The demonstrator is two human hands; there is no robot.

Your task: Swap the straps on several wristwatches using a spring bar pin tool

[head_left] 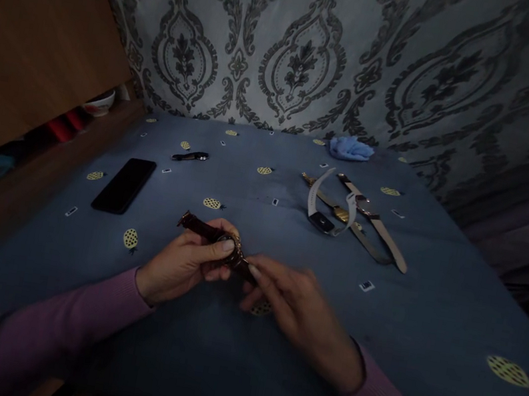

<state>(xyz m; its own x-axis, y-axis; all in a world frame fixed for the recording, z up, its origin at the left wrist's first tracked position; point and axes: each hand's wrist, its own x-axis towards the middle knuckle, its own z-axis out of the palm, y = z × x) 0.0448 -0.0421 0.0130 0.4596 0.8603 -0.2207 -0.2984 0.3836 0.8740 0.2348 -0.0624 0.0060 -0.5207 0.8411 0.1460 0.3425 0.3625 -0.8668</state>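
Note:
A wristwatch with a dark brown strap [203, 227] is held above the middle of the table. My left hand [188, 258] is closed around its case, the thumb lying over the watch face. My right hand [300, 305] pinches the other strap part near the case, with the fingers pressed together. Much of the watch face is hidden under the left thumb, and the right fingers cover part of the strap.
A black phone [124, 185] and a small dark item [190, 156] lie at the left. Several watches, one with a white strap [314, 196], lie at the right. Behind them a crumpled blue cloth or glove [350, 148] rests near the patterned wall [301, 69]. A wooden cabinet [41, 19] borders the left.

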